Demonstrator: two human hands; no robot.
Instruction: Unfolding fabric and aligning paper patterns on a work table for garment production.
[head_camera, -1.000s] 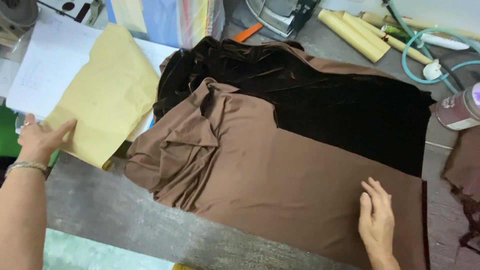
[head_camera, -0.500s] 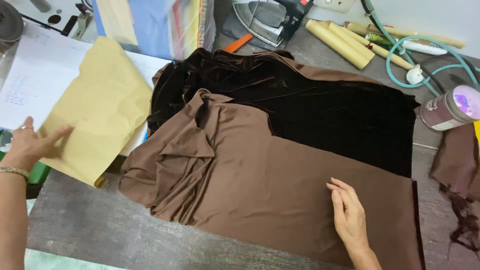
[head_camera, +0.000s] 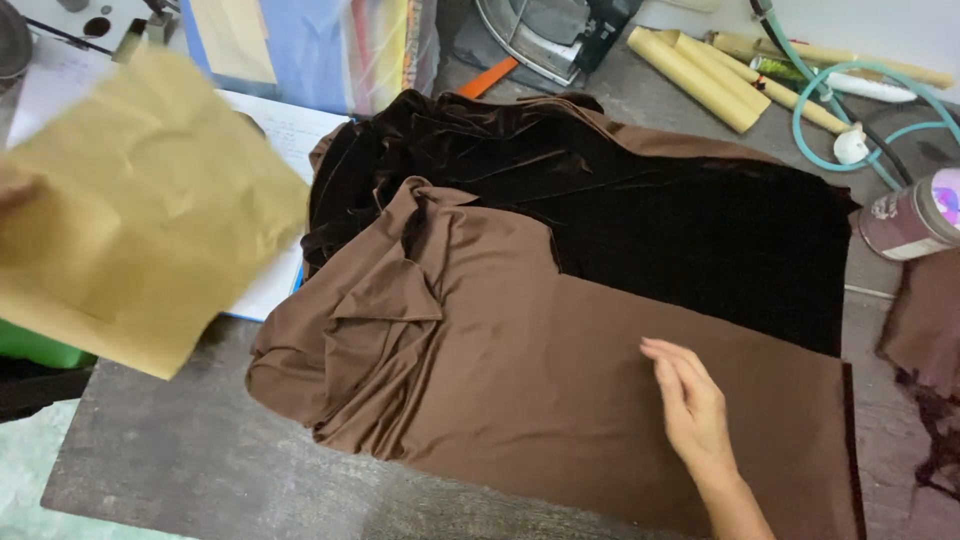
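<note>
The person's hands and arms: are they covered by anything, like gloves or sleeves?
The right hand is bare, with no glove or ring showing, and the forearm below it has no sleeve. The left hand is only a blur at the frame edge, so nothing worn there can be made out.

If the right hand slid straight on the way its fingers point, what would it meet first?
The right hand lies flat on the brown fabric, fingers pointing up and left. It would probably meet that fabric's bunched folds first; the dark velvet lies farther right.
</note>
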